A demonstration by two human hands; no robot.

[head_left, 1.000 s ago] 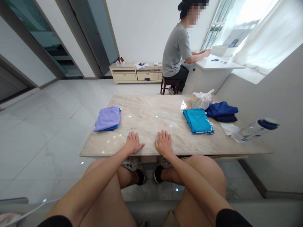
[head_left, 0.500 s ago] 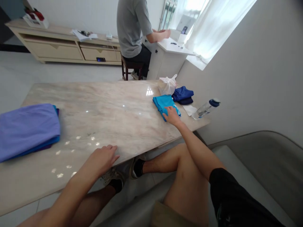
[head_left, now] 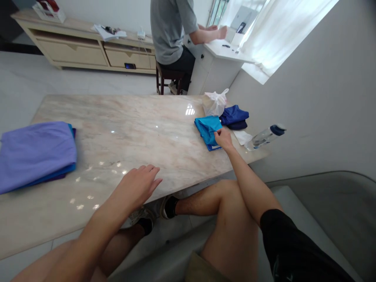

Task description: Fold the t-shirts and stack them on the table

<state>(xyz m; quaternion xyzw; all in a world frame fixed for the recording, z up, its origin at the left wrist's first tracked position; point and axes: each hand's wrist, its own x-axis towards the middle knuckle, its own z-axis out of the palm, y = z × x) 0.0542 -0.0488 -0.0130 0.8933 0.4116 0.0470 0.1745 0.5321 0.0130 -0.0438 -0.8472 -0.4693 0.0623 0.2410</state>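
My right hand [head_left: 223, 139] is at the near side of a folded turquoise cloth [head_left: 207, 129], its fingertips pinching the cloth's edge. The cloth lies on a pale marble table [head_left: 123, 133] and has a darker blue layer showing beneath it. My left hand [head_left: 138, 185] rests open, fingers spread, near the table's front edge, holding nothing. Far to its left lies a folded lilac cloth [head_left: 35, 152] with blue layers underneath.
Beyond the turquoise cloth are a white plastic bag [head_left: 215, 103] and folded navy clothes [head_left: 234, 116]. A white sheet [head_left: 243, 137] and a lying water bottle [head_left: 264, 137] sit to the right. A seated person [head_left: 173, 31] works at a white desk [head_left: 223, 58] behind the table.
My view has swung right since the earliest frame. My right hand has gone from the table's front edge to the turquoise cloth, whose top layer is now pulled up and rumpled.
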